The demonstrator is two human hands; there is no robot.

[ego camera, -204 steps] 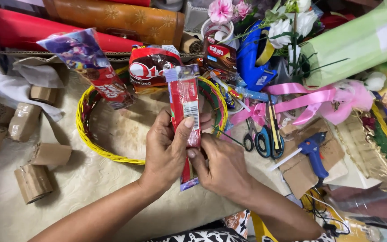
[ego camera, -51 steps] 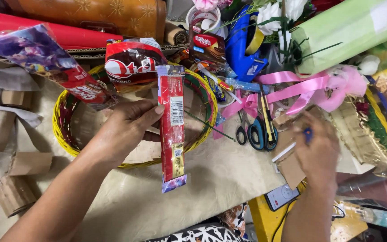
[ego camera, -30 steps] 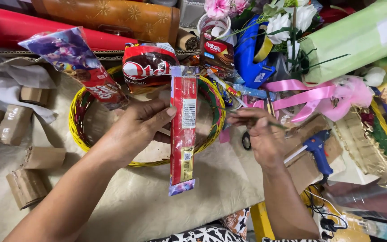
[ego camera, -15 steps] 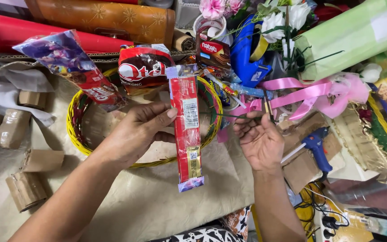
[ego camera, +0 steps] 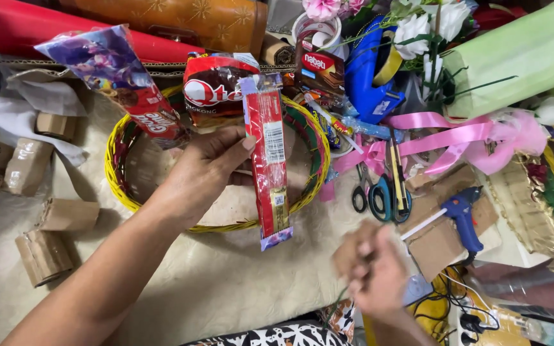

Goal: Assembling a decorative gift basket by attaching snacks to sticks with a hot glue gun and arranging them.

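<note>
Upright, red wafer packet (ego camera: pixel 269 160) in left-hand (ego camera: pixel 203 170) grip

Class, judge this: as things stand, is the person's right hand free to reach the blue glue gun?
Probably yes. The right hand looks empty, though blurred, and the blue glue gun lies just beside it on brown card, with nothing between them.

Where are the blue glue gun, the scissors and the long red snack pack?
blue glue gun (ego camera: pixel 464 214): head view, on its body.
scissors (ego camera: pixel 379 195): head view, on the handles.
long red snack pack (ego camera: pixel 269 154): head view, on its middle, held by the left hand (ego camera: pixel 203 170).
</note>
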